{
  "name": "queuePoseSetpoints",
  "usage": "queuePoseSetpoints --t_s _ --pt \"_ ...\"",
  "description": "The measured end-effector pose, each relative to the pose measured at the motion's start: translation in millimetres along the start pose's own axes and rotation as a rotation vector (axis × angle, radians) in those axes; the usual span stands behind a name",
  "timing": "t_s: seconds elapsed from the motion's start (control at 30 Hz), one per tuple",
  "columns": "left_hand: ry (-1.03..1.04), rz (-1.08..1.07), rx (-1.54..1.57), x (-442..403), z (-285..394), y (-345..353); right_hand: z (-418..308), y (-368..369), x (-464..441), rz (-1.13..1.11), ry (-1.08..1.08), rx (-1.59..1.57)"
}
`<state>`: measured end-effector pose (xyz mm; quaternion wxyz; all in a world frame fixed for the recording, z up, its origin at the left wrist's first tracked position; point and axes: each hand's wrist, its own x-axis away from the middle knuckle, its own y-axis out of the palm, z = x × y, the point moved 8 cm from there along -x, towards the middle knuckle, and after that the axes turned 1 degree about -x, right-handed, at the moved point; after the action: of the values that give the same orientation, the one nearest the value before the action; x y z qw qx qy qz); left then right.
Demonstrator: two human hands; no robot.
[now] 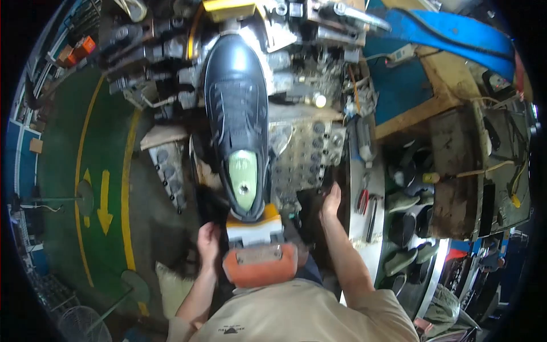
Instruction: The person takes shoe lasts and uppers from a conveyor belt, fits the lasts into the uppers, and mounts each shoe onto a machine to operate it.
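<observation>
A black lace-up shoe [239,114] lies lengthwise in the machine, toe away from me, with a pale green last [244,179] inside its opening. Its heel sits against a yellow and white heel support [254,228], and an orange block [260,265] is nearest my body. To the left of that support is my left hand [209,239], beside a dark part of the machine; its fingers are too blurred to read. My right hand [330,202] is right of the heel, apart from the shoe, with its fingers stretched forward and nothing visible in it.
Metal clamps [154,48] crowd the far side, with a studded metal panel [310,151] right of the shoe. Pliers [363,200] and another tool [372,219] lie on a narrow ledge. Several shoes [401,228] fill a rack at right. A hammer [433,178] rests on a wooden bench.
</observation>
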<state>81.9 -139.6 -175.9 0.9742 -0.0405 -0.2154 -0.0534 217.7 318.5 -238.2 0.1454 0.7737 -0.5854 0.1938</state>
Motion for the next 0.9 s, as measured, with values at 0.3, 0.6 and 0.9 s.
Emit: queuePoseSetpoints --t_s 0.3,0.6,0.9 --pt "-0.462 -0.466 0.129 26 -71 41 33 -28 56 0.011 0.019 0.122" --pt "-0.286 -0.184 0.189 4 -50 5 68 -66 111 -0.119 0.234 0.213" --pt "0.266 -0.053 -0.144 29 87 25 95 -106 122 -0.259 0.310 0.130"
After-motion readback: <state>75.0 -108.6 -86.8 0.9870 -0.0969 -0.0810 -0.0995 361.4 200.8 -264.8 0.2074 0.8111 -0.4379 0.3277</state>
